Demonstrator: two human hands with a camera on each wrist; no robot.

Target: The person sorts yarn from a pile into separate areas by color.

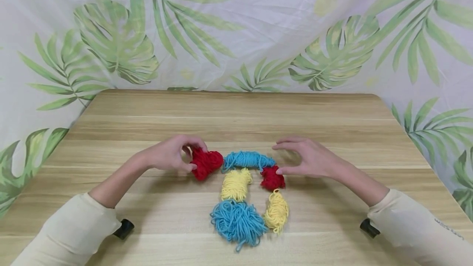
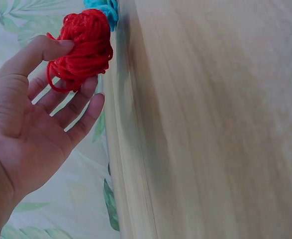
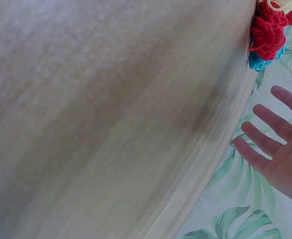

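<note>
My left hand pinches a bundle of red yarn between thumb and fingers, at the left end of a long blue yarn bundle. In the left wrist view the thumb lies on top of the red strands and the fingers are beneath. My right hand has its fingers spread and holds nothing. Its thumb tip is right at a smaller red yarn bundle, below the blue one's right end. In the right wrist view, the fingers extend apart from the yarn.
Below the long blue bundle lies a yellow yarn bundle, with a large loose blue bundle nearer the front. Another yellow bundle sits to the right. They all lie on a wooden table; a leaf-print cloth hangs behind it.
</note>
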